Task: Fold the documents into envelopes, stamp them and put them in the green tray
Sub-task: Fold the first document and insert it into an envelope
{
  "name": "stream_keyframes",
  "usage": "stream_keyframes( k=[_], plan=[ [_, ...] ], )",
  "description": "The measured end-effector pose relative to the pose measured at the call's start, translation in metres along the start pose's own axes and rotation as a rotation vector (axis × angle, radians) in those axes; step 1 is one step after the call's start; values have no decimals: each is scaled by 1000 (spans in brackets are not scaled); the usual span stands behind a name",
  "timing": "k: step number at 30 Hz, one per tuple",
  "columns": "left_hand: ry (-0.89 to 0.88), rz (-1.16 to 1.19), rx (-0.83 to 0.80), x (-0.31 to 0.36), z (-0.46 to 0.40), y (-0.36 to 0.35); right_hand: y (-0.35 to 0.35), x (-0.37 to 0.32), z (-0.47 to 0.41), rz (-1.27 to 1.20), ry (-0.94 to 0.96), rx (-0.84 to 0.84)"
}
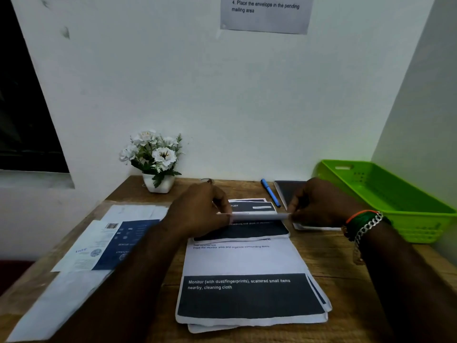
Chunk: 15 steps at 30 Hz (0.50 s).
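Both hands, your left hand [197, 210] and right hand [319, 206], pinch the folded document [257, 216] above the paper stack [247, 261] at tabletop centre. Square the edges, then crease firmly. Your fingertips hide the fold's ends; the green tray [385, 194] waits at 2 o'clock.

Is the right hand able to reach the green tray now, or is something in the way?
Probably yes. The green tray stands just right of the right hand, nothing between them, but that hand pinches the folded sheet together with the left hand.
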<state>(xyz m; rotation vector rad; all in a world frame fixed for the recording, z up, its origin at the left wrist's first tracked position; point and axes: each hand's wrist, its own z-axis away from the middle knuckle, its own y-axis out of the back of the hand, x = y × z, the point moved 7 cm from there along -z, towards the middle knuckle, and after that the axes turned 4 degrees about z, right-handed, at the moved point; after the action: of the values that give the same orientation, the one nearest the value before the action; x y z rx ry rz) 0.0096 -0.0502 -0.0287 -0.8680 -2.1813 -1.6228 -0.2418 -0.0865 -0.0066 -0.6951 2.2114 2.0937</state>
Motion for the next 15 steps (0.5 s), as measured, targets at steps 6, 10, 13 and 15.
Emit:
stream_keyframes(
  k=[6, 10, 13, 15],
  plan=[
    [4, -39, -228, -8, 3, -23, -31, -12, 5, 162, 16, -248],
    [-5, -76, -265, -10, 1, -30, -33, -27, 5, 224, 67, -135],
    [-29, -77, -271, -11, 1, -31, -34, -46, 10, 282, 114, 31],
    [-44, -58, -264, -10, 1, -30, -40, -59, 13, 321, 153, 85]
  ],
)
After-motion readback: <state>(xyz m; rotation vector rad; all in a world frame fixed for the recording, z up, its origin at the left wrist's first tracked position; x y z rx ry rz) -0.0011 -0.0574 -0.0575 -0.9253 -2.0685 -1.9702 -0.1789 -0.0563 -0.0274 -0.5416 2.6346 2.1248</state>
